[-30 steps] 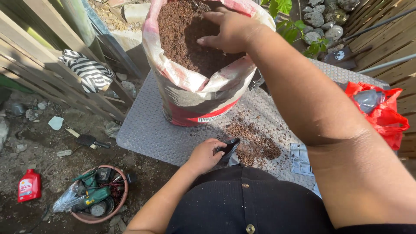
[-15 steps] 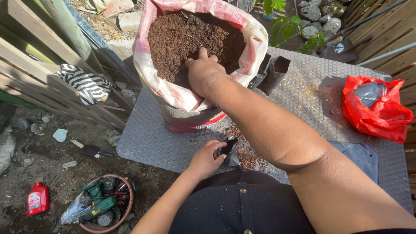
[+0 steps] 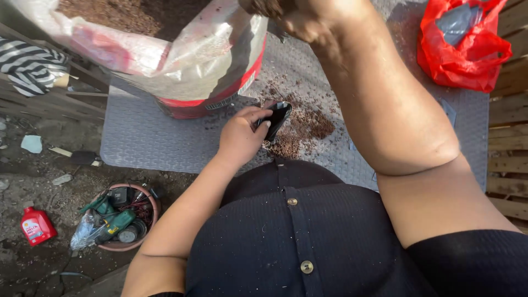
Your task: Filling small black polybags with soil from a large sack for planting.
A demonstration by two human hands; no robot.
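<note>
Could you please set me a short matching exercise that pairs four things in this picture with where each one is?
Things:
1. small black pot
2. red plastic bag
3. red bottle
4. sack of soil

Places:
A. on the ground at lower left
B. at the mat's far right corner
C. standing at the mat's far left
D. in the left hand, by the spilled soil

Pairs: 1-D, 2-B, 3-A, 4-C
</note>
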